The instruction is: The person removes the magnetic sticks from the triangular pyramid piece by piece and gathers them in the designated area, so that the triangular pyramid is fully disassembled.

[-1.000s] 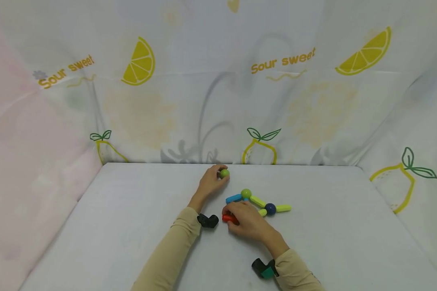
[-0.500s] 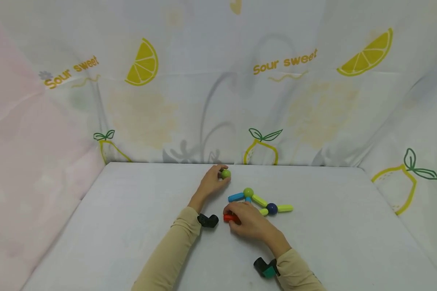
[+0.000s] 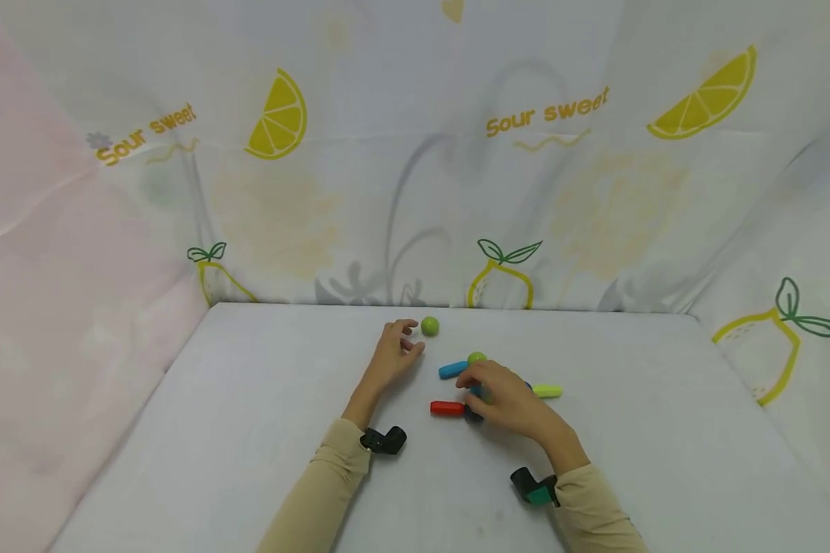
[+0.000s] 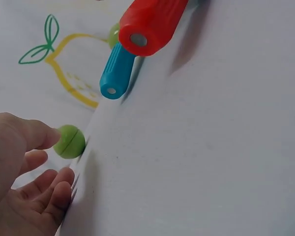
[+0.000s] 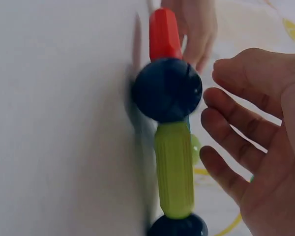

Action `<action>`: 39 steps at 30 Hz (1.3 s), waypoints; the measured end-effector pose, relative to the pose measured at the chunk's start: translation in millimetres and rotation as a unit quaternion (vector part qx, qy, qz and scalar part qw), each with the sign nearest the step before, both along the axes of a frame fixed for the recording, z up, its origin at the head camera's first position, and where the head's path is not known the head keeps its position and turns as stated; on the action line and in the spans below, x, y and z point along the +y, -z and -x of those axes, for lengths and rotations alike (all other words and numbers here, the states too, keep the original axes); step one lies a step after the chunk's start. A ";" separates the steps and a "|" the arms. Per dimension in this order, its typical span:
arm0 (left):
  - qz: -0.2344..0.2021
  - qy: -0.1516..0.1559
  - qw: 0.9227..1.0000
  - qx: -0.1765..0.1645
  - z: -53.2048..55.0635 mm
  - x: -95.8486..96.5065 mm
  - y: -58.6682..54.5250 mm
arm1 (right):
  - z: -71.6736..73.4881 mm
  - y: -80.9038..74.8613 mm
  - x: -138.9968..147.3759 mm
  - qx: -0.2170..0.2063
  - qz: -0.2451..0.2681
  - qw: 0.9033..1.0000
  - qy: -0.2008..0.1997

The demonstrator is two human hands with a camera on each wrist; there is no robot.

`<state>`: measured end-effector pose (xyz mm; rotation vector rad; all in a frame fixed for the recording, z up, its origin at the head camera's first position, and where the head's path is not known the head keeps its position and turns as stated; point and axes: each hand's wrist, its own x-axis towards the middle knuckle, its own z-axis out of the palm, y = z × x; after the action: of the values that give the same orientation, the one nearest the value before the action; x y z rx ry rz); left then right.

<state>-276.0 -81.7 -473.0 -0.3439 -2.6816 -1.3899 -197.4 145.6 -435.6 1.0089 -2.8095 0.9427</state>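
Observation:
A loose green ball (image 3: 430, 326) lies near the table's back edge. My left hand (image 3: 390, 355) is just to its left, fingers loosely bent around nothing; in the left wrist view the thumb overlaps the ball (image 4: 69, 141). Over the joined magnetic sticks and balls hovers my right hand (image 3: 508, 399), fingers apart and holding nothing. It partly hides a red stick's dark blue ball (image 5: 167, 89), which joins the red stick (image 3: 446, 408) to a yellow-green stick (image 5: 175, 169). A light blue stick (image 3: 453, 370) meets a second green ball (image 3: 477, 358) behind the hand.
Another yellow-green stick (image 3: 547, 391) sticks out to the right of the right hand. Both wrists carry black cameras, the left camera (image 3: 383, 441) and the right camera (image 3: 534, 487). Lemon-printed cloth (image 3: 360, 192) hangs behind the white table (image 3: 249, 399).
My left hand has let go of the green ball and drawn back left. The right hand has released the red stick and moved right, uncovering the stick and part of its dark blue ball.

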 end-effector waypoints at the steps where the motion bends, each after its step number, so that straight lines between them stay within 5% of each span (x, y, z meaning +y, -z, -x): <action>1: -0.003 0.000 1.000 0.005 -3.7 -1.4 0.4 | -0.4 -1.1 2.9 -0.002 -0.003 1.000 0.003; 5: -0.005 0.021 1.000 0.014 -21.5 -5.2 -0.7 | -3.0 -2.4 11.5 -0.032 -0.015 0.999 -0.003; 8: 0.006 0.094 0.995 0.011 -33.9 -4.9 -3.5 | -4.4 -0.8 14.3 -0.042 -0.025 0.999 -0.012; 10: 0.020 0.167 0.986 -0.002 -40.6 -2.8 -6.0 | -4.7 0.0 15.0 -0.040 -0.026 0.999 -0.015; 13: 0.041 0.273 0.961 -0.021 -47.7 2.2 -10.1 | -4.5 0.4 14.6 -0.033 -0.026 0.999 -0.013; 16: 0.070 0.317 0.946 -0.014 -52.7 6.8 -10.2 | -4.8 0.6 12.9 -0.033 -0.024 0.999 -0.014; 23: 0.135 0.274 0.952 0.031 -60.8 13.8 -4.9 | -6.6 2.5 8.8 -0.032 -0.019 0.999 -0.015; 39: 0.181 0.210 0.958 0.069 -71.3 22.8 -7.2 | -6.2 5.0 8.1 -0.030 -0.020 0.999 -0.008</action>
<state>-204.7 -58.9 -465.9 -1.0550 -2.8396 -0.8867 -191.2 153.8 -440.6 1.0271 -2.8858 0.9371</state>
